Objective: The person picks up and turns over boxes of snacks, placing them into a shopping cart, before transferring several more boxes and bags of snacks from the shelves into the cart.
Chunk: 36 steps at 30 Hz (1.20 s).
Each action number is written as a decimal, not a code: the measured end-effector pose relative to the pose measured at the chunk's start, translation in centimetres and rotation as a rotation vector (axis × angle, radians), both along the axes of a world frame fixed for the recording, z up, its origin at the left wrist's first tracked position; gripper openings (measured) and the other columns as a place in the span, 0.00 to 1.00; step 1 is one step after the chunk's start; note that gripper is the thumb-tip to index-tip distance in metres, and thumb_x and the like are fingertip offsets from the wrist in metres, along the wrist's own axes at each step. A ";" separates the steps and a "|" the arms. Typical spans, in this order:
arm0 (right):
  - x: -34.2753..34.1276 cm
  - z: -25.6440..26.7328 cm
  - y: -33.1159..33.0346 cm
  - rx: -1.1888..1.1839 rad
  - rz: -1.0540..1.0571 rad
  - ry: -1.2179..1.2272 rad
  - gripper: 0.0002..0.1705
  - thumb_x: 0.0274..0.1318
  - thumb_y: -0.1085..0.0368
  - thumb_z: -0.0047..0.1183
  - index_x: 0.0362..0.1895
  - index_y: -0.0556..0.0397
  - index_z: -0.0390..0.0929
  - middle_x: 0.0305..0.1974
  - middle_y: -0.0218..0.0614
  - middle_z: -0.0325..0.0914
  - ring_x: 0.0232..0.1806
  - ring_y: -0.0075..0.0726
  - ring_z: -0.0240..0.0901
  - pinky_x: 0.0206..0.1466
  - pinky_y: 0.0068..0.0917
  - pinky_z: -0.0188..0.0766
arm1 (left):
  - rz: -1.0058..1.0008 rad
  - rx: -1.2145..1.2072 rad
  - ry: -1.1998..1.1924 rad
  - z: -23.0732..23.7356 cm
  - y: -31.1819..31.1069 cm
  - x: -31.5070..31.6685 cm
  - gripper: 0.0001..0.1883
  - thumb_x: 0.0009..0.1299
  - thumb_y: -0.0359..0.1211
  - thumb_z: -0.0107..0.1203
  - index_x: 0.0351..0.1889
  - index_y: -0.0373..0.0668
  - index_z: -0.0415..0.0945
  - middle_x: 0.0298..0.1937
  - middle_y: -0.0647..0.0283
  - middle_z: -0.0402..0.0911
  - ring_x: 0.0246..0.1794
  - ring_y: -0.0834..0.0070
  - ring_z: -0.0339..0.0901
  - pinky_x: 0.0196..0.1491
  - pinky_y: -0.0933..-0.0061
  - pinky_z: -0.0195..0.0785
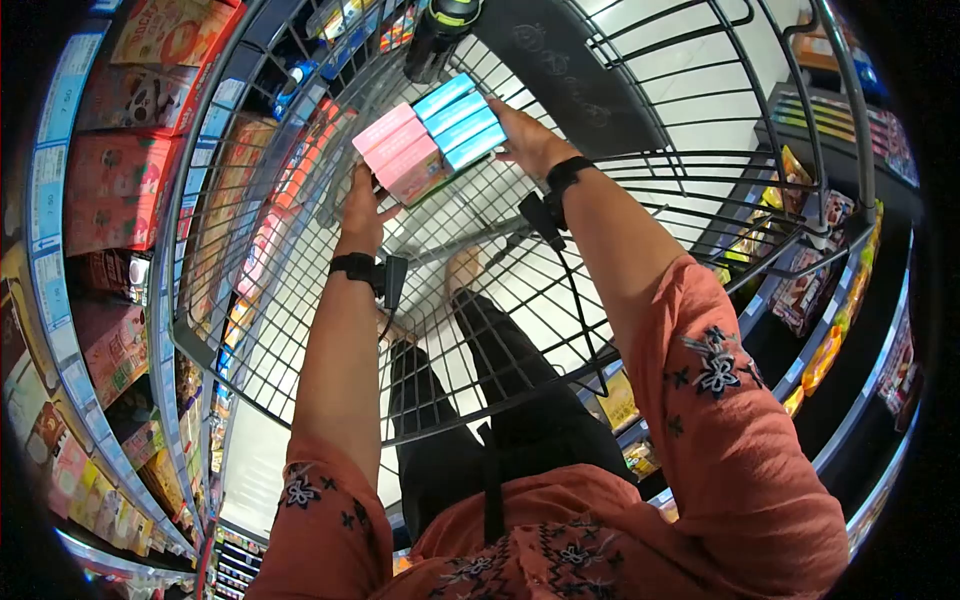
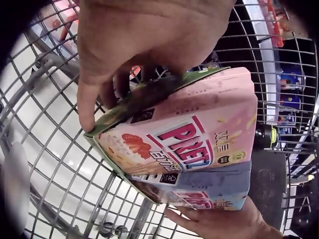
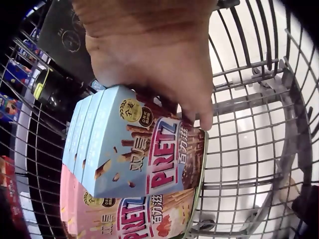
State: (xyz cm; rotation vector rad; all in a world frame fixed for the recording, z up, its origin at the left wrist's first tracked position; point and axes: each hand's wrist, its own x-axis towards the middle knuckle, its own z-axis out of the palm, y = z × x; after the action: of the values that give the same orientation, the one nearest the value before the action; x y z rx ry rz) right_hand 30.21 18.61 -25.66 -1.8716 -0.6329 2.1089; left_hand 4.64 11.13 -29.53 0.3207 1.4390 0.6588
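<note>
Between my two hands, inside the shopping cart, is a block of PRETZ biscuit-stick boxes. Pink boxes [image 1: 400,150] form its left side and blue boxes [image 1: 460,118] its right. A thin green edge [image 3: 202,167] runs along their far side in the right wrist view. My left hand [image 1: 362,212] grips the block at the pink end, its fingers partly hidden behind the green edge. At the blue end my right hand [image 1: 532,143] holds on, fingers bent over the side. Over the cart's wire floor, the boxes stand side by side and slightly tilted.
Wire walls of the shopping cart [image 1: 330,395] surround the hands. A dark bottle [image 1: 430,45] with a yellow-green ring stands at the cart's far end, beside a black panel [image 1: 570,75]. Shelves with packaged snacks [image 1: 125,190] line the left; bagged snacks [image 1: 825,350] sit on the right.
</note>
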 end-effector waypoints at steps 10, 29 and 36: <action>0.0 5.0 1.3 0.029 0.059 -0.045 0.29 0.70 0.43 0.37 0.65 0.47 0.67 0.64 0.41 0.65 0.66 0.42 0.60 0.69 0.42 0.63 | 0.049 0.029 -0.024 2.9 -0.6 -0.1 0.38 0.71 0.63 0.40 0.72 0.53 0.53 0.70 0.57 0.61 0.65 0.57 0.62 0.67 0.40 0.50; -5.6 29.3 -5.3 0.673 0.227 0.058 0.25 0.70 0.55 0.40 0.66 0.53 0.68 0.56 0.41 0.75 0.56 0.40 0.74 0.56 0.35 0.75 | 0.099 0.515 0.032 27.3 -6.6 -6.8 0.35 0.76 0.61 0.34 0.71 0.48 0.58 0.64 0.55 0.70 0.60 0.61 0.71 0.56 0.53 0.67; -11.2 37.1 -14.7 0.879 0.404 -0.046 0.27 0.70 0.49 0.37 0.62 0.52 0.72 0.56 0.39 0.75 0.54 0.36 0.73 0.54 0.33 0.75 | 0.193 0.561 0.017 35.7 -16.4 -13.1 0.32 0.76 0.61 0.37 0.61 0.46 0.70 0.50 0.62 0.79 0.48 0.69 0.76 0.49 0.61 0.68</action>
State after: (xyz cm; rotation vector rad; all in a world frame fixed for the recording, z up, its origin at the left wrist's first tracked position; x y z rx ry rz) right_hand 18.99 3.87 11.48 -1.3417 -1.7148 1.5328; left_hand -8.45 -5.25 6.19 0.6277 1.2895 1.2218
